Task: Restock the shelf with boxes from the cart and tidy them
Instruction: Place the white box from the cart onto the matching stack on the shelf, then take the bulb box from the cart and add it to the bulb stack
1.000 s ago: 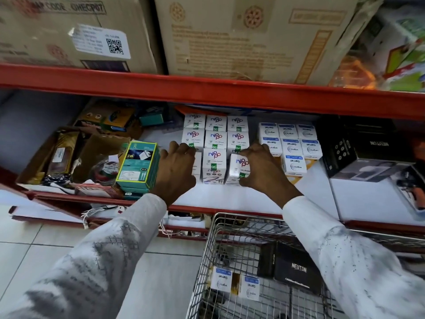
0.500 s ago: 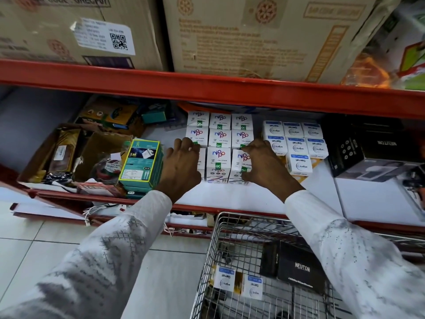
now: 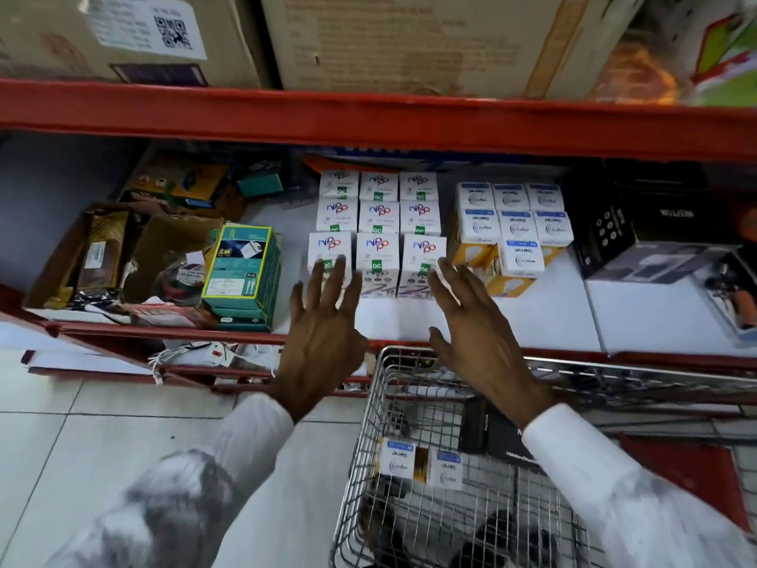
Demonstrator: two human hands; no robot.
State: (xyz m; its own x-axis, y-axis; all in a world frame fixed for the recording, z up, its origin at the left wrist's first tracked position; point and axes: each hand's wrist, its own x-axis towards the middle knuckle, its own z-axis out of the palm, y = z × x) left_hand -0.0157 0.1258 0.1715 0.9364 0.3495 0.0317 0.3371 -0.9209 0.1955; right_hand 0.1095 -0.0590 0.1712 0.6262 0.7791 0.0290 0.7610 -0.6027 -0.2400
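White Nippo boxes (image 3: 377,227) sit in a neat three-by-three block on the shelf (image 3: 532,321), just left of the blue-topped boxes (image 3: 514,223). Left hand (image 3: 323,338) and right hand (image 3: 479,342) hover before the block's front row, fingers spread, empty, above the cart (image 3: 381,403).

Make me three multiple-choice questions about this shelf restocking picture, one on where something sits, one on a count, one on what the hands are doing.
1. Where are the two blue-topped white boxes not yet shelved?
A. in the wire cart
B. on the floor
C. on the top shelf

2. How many white purple-logo boxes show their tops?
A. four
B. nine
C. fifteen

3. The left hand and right hand are:
A. each gripping a box
B. open, holding nothing
C. clenched in fists

Answers: 1 A, they lie inside the cart; 2 B, three rows of three; 3 B, fingers spread, nothing held.
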